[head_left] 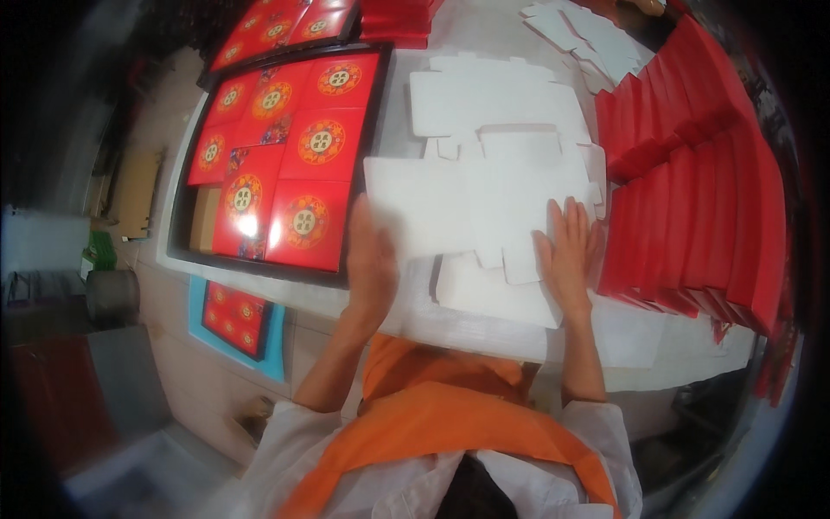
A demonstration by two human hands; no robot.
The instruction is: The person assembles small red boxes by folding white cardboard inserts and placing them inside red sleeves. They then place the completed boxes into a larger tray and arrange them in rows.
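Observation:
A flat, unfolded white carton blank (510, 203) with cut flaps lies in front of me on the table, over other white blanks (497, 290). My right hand (568, 251) rests on its right part, palm down with the fingers stretched out. At the blank's left edge is my left hand (372, 264), somewhat blurred, with its fingers extended upward beside the black tray's corner. Whether it touches the blank I cannot tell. The black tray (377, 121) to the left holds several red square boxes (309, 221) with round gold patterns; one slot at its near left shows bare brown board.
On the right stand rows of red folded cartons (683, 208), packed upright. More white blanks (596, 43) lie at the far right, and a second tray of red boxes (285, 26) at the far left. Below the table's left edge, another red box set (233, 316) sits on a blue sheet (275, 350).

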